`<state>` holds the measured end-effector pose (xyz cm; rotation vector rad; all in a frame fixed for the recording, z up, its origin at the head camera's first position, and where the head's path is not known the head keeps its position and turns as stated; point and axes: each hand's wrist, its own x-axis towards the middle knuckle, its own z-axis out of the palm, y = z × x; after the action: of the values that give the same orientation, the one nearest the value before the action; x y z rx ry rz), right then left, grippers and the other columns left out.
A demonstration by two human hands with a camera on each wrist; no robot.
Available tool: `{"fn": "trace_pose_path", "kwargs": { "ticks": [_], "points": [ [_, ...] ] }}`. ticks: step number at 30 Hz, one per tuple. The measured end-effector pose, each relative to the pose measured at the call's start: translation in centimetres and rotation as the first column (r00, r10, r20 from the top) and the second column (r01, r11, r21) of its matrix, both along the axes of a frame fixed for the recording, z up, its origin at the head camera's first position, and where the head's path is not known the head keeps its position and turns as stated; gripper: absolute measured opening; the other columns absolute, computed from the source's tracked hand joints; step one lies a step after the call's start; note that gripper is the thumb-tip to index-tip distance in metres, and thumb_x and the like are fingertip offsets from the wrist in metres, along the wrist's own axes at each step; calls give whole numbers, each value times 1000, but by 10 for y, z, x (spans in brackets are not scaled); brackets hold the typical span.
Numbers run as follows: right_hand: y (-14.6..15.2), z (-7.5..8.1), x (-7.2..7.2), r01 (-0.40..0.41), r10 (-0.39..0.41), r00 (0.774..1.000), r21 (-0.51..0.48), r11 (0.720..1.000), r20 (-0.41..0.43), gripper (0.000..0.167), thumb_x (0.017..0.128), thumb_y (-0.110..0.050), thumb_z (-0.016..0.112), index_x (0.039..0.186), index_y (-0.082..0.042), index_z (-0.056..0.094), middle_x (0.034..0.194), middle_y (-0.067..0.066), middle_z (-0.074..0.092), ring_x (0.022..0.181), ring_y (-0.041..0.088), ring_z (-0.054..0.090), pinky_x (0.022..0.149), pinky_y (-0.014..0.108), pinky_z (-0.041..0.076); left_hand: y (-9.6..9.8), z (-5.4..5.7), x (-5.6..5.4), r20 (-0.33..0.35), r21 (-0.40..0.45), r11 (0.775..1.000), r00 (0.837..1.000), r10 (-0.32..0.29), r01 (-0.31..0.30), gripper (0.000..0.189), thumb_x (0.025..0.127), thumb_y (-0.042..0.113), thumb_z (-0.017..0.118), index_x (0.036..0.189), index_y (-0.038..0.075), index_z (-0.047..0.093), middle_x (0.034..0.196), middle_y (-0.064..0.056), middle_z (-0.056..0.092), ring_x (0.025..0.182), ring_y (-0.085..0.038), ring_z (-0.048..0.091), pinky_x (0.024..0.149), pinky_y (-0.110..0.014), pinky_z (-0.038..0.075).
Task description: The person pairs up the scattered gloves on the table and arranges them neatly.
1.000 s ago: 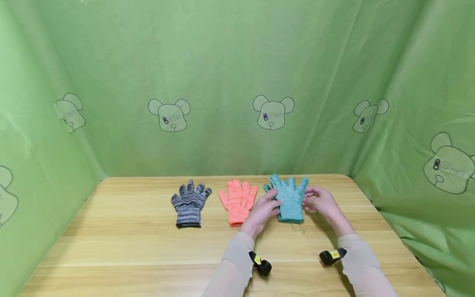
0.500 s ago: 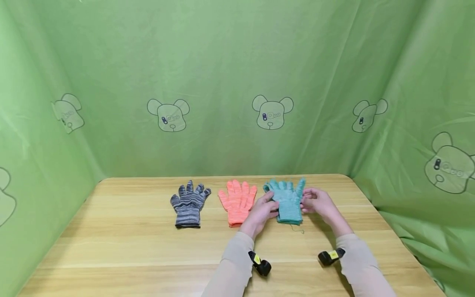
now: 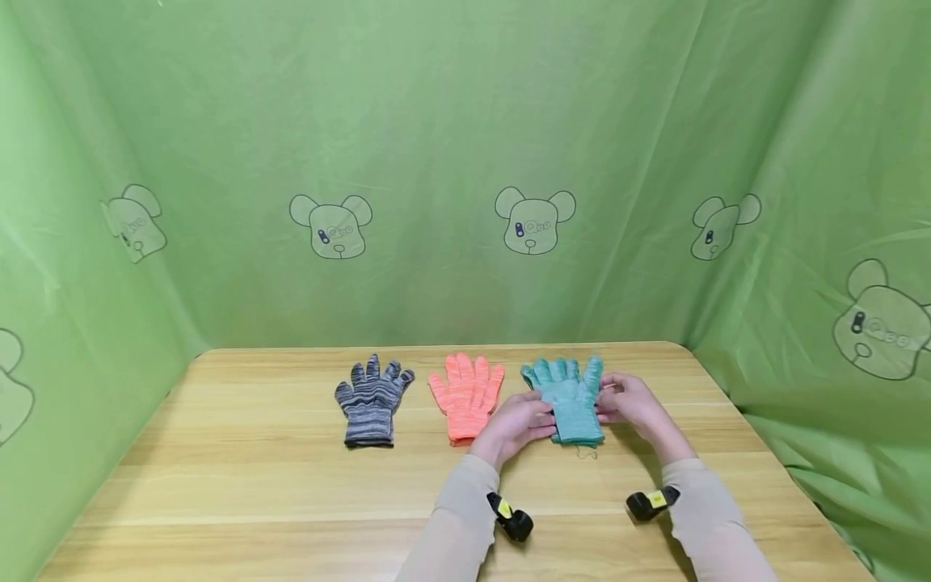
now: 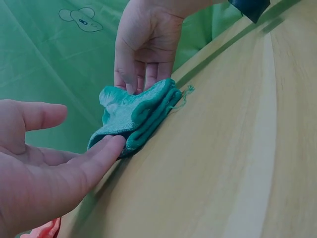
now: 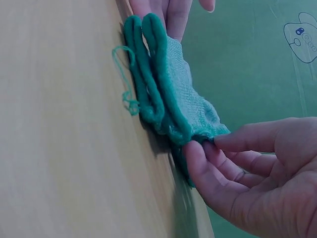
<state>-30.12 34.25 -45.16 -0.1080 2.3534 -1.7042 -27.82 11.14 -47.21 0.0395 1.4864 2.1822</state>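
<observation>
A pair of teal knitted gloves [image 3: 575, 408] lies stacked on the right part of the table, fingers pointing away from me. Two folded cuffs [image 5: 163, 84] and a loose thread show in the right wrist view. My left hand [image 3: 518, 422] touches the left side of the stack near the cuff; its fingers are extended and its thumb stands apart, as the left wrist view shows. On the other side, my right hand [image 3: 631, 402] pinches the gloves' edge between thumb and curled fingers [image 5: 200, 161].
Left of the teal pair lie orange gloves [image 3: 467, 400], then grey-and-black striped gloves [image 3: 372, 404]. All rest on a wooden table [image 3: 291, 501]. A green curtain [image 3: 436, 121] printed with bear heads surrounds the table's back and sides.
The teal gloves first shifted slightly left, then right and a little towards me. Their raised fingers now lie lower and closer together. My left hand has slid down towards the cuff.
</observation>
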Motion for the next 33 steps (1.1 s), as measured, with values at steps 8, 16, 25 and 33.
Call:
{"fn": "trace_pose_path", "kwargs": {
  "ticks": [8,16,25,33],
  "points": [
    [-4,-2,0,44,-48,998,77,996,43,41,93,4,48,129,16,34,99,16,57,83,15,63,76,33,61,2,-1,0,16,-5,1000,1000,-3,4,66,95,8,55,152,-3,23,152,-25,35,116,-40,59,103,-47,50],
    [-5,-1,1,40,-43,998,62,997,49,38,91,3,47,125,15,35,99,15,55,84,15,63,77,31,61,1,-3,0,-18,-29,999,1000,-23,22,62,97,8,52,153,4,26,155,-25,30,114,-38,59,100,-45,52],
    [-6,3,1,6,-9,998,67,998,55,40,93,0,50,127,15,37,101,16,62,86,17,65,81,34,60,-2,-3,1,-20,-45,999,999,-27,26,61,97,6,49,154,7,25,153,-29,31,112,-39,61,96,-45,55],
    [3,10,3,-19,13,996,68,997,83,48,94,-2,53,133,15,32,99,17,64,83,18,68,80,37,61,-9,4,-2,-45,-51,999,999,-7,5,59,97,10,52,153,9,29,155,-21,32,110,-34,62,100,-45,52]
  ]
}}
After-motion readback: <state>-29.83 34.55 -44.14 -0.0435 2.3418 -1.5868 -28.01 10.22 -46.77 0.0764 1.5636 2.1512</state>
